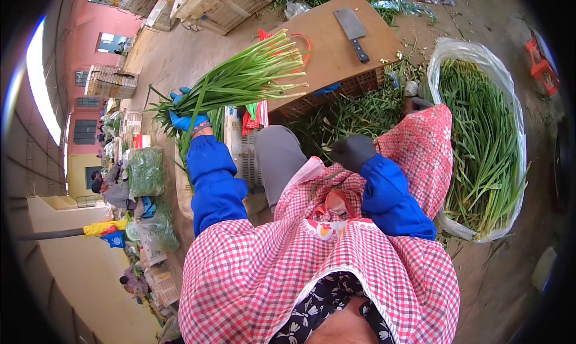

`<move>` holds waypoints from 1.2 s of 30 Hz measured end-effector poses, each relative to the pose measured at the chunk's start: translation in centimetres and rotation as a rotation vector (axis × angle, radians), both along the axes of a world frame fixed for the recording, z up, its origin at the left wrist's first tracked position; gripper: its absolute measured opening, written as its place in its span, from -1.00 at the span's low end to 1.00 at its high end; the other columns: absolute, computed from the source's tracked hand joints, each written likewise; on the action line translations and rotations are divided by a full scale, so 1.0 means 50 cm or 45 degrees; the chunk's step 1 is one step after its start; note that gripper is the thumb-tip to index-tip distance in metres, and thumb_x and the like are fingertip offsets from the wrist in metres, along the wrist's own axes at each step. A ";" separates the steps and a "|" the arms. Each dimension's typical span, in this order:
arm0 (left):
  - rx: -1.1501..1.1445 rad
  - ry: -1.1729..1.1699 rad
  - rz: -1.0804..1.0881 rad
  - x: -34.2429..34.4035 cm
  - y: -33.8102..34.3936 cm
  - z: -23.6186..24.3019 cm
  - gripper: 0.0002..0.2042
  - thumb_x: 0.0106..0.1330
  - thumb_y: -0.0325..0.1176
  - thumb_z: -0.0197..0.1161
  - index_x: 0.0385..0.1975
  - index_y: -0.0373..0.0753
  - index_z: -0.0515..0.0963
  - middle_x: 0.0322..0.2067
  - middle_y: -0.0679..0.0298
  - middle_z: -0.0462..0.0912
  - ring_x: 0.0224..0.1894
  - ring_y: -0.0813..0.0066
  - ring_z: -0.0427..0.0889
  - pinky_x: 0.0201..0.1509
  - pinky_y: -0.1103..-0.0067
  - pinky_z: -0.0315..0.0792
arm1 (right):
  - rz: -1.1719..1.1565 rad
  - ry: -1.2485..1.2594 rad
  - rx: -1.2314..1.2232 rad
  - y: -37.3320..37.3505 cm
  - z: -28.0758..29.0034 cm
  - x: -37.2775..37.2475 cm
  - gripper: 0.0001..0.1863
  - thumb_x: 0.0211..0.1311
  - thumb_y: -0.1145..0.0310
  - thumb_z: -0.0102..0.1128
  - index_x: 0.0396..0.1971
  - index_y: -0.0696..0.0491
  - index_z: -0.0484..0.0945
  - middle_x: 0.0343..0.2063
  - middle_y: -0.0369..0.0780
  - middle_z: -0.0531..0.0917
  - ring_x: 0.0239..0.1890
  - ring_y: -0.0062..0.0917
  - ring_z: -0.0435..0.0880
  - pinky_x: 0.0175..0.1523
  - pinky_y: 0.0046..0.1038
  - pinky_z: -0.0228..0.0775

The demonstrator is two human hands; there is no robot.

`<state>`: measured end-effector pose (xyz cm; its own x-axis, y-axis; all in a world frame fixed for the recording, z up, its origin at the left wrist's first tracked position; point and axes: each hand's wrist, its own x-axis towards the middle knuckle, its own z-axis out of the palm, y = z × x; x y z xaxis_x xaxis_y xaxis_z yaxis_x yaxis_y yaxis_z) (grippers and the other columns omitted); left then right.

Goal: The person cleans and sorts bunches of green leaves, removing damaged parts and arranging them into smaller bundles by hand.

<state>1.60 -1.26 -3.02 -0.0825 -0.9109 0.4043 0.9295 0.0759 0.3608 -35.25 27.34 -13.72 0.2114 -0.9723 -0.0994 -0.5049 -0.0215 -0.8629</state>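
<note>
My left hand [183,110], in a blue glove, grips a large bunch of long green leafy stalks [240,74] raised at the upper left, their pale cut ends pointing right. My right hand [353,152], in a dark glove, is lower, over my lap by the checked apron [318,266], with fingers curled; what, if anything, it holds is unclear. Beyond it lie loose green leaves [354,113]. To the right, a large clear plastic bag [516,104] holds more long green stalks [480,152]. Red and white strips [255,119] hang below the held bunch.
A brown board [324,56] on a crate carries a cleaver [351,32]. Crates [222,5] stand behind, a red plastic stool [540,65] at far right. Co-workers [114,191] sit among bagged greens [144,170] at left, near a pole [54,233].
</note>
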 end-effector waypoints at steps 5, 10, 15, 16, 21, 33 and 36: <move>0.233 0.029 0.257 -0.006 -0.037 0.091 -0.71 0.09 -0.29 -0.06 -0.37 -0.40 0.47 -0.70 0.33 0.42 -0.56 0.44 0.44 -0.01 0.39 0.32 | -0.437 0.288 -0.245 -0.044 0.074 0.073 -0.52 -0.16 0.21 0.29 -0.12 -0.13 0.47 -0.61 -0.27 0.54 -0.58 -0.49 0.54 -0.46 -0.50 0.39; 0.244 0.122 0.130 -0.014 -0.011 0.040 -0.67 0.10 -0.29 -0.07 -0.28 -0.42 0.45 -0.70 0.37 0.37 -0.58 0.50 0.39 0.00 0.43 0.30 | -0.596 -1.154 -0.115 -0.106 0.135 0.114 -0.59 0.03 0.36 0.17 -0.08 0.14 0.40 -0.28 -0.23 0.56 -0.27 -0.61 0.51 -0.16 -0.58 0.35; 0.157 0.251 -0.139 -0.019 0.028 0.020 -0.69 0.11 -0.30 -0.07 -0.27 -0.40 0.44 -0.71 0.41 0.31 -0.59 0.54 0.34 -0.01 0.46 0.29 | -0.467 -1.376 -0.008 -0.145 0.200 0.185 -0.68 0.00 0.45 0.20 -0.20 0.22 0.47 -0.30 -0.22 0.58 -0.26 -0.63 0.52 -0.12 -0.59 0.35; 0.168 0.245 -0.119 -0.020 0.039 0.016 -0.69 0.11 -0.31 -0.07 -0.27 -0.40 0.44 -0.72 0.41 0.29 -0.59 0.54 0.33 0.00 0.45 0.29 | -0.489 -1.400 0.029 -0.152 0.193 0.202 -0.72 0.00 0.46 0.20 -0.24 0.22 0.49 -0.32 -0.23 0.58 -0.28 -0.64 0.52 -0.13 -0.60 0.36; 0.217 0.198 0.089 0.043 0.055 -0.055 -0.68 0.11 -0.29 -0.08 -0.30 -0.42 0.46 -0.63 0.31 0.46 -0.49 0.48 0.44 0.06 0.45 0.25 | -0.555 -1.593 -0.046 -0.150 0.140 0.259 -0.84 0.09 0.46 0.11 -0.34 0.19 0.53 -0.42 -0.30 0.59 -0.40 -0.74 0.48 -0.31 -0.69 0.34; 0.282 0.555 -0.152 0.077 0.091 -0.085 -0.81 0.09 -0.33 -0.04 -0.49 -0.33 0.44 -0.66 0.36 0.42 -0.37 0.45 0.41 0.00 0.49 0.27 | -0.243 -0.916 0.278 -0.008 0.033 0.071 -0.76 0.08 0.37 0.10 -0.31 0.22 0.51 -0.32 -0.19 0.58 -0.25 -0.53 0.53 -0.07 -0.47 0.34; 0.357 0.505 -0.020 0.060 0.102 -0.055 -0.81 0.09 -0.35 -0.01 -0.44 -0.34 0.46 -0.68 0.39 0.39 -0.46 0.53 0.41 -0.05 0.53 0.32 | -0.426 -0.775 0.078 -0.031 0.048 0.067 -0.64 0.09 0.37 0.10 -0.12 0.21 0.41 -0.20 -0.19 0.54 -0.16 -0.54 0.50 -0.03 -0.47 0.32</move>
<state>4.60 3.85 -5.76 0.0139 -0.9891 0.1466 0.9998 0.0116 -0.0170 -31.91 25.81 -11.31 -0.0631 -0.9913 -0.1152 0.0983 0.1087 -0.9892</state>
